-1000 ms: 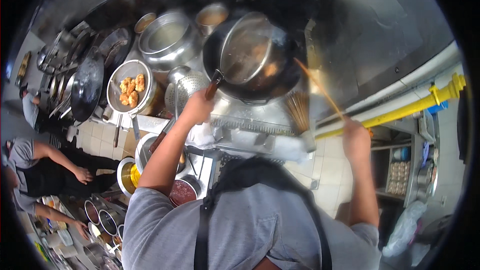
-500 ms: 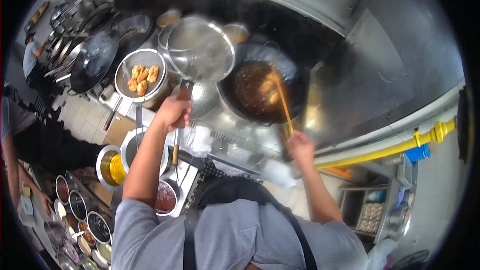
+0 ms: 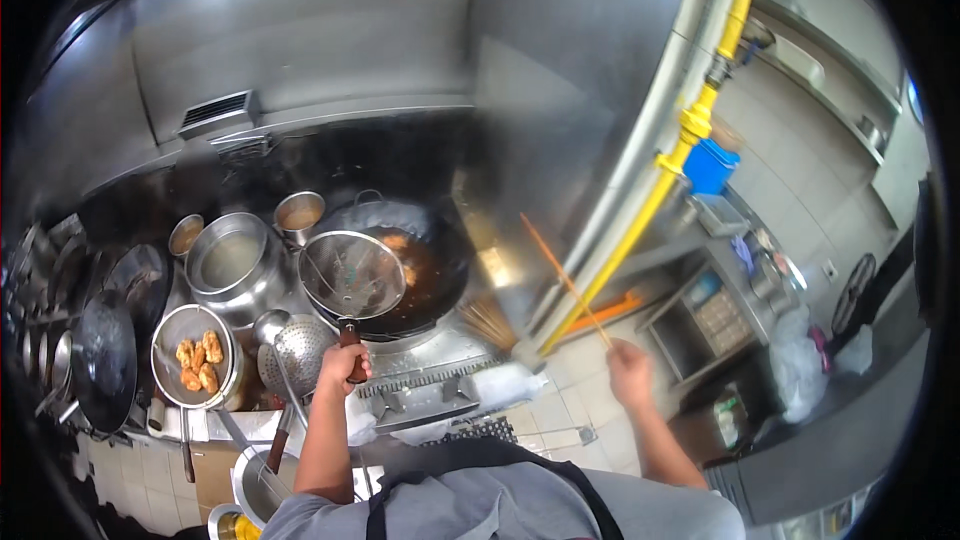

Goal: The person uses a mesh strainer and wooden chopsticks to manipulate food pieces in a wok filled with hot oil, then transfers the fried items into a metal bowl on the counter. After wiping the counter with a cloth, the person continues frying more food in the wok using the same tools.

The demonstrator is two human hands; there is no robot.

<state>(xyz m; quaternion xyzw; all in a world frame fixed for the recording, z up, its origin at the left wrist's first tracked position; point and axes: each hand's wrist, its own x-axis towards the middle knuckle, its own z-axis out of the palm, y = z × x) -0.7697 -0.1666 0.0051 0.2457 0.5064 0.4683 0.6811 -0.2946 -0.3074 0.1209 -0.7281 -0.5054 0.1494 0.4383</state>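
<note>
My left hand [image 3: 343, 368] grips the dark wooden handle of a round wire-mesh strainer [image 3: 345, 275]. The strainer hangs over the left part of a black wok [image 3: 452, 292] and hides some of it. Brown frying oil shows in the wok, with golden fried pieces [image 3: 397, 240] partly seen beyond the strainer's rim. Out to the right, clear of the wok, my right hand [image 3: 630, 372] is closed on long wooden chopsticks [image 3: 560, 274], their tips pointing up and away. A second strainer [image 3: 165, 342] at left holds several fried pieces [image 3: 200, 360].
Behind the strainers stands a steel pot [image 3: 235, 285], with a small steel container [image 3: 299, 212] beside it. A perforated ladle [image 3: 305, 352] lies left of my left hand. A bamboo brush [image 3: 487, 322] is right of the wok. A yellow gas pipe [image 3: 655, 210] runs along the right.
My view has swung right and up. The strainer in my left hand has moved rightward over the wok. The chopsticks have come out of the oil and off to the right.
</note>
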